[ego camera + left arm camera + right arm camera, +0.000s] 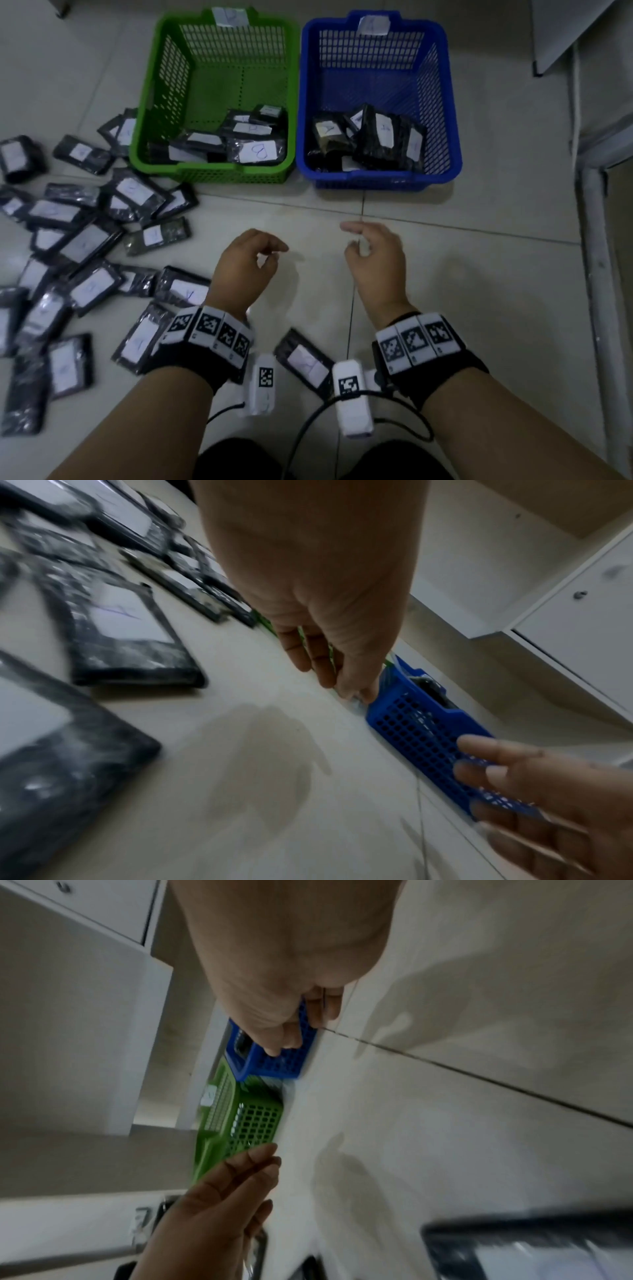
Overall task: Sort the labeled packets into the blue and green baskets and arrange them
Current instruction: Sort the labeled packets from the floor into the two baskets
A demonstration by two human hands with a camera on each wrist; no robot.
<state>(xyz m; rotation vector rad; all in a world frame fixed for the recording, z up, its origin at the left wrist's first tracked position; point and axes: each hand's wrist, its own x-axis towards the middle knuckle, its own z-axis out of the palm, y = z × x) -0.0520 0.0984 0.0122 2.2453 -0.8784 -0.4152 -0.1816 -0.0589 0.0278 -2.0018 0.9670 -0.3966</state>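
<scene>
A green basket [156, 89] and a blue basket [448, 102] stand side by side on the tiled floor, each holding several black packets with white labels. Many more labelled packets [92, 236] lie scattered on the floor to the left. One packet [305, 359] lies between my wrists. My left hand [253, 260] hovers over bare floor with loosely curled fingers and holds nothing. My right hand [370, 246] hovers beside it, also loosely curled and without anything in it. The left wrist view shows the left hand [325, 653] above the floor with the blue basket [418, 731] beyond.
A pale wall and a raised door threshold [596, 240] run along the right. White cabinet doors [575, 620] stand behind the baskets. Bare tiles [445, 274] lie in front of the baskets and to the right of my hands.
</scene>
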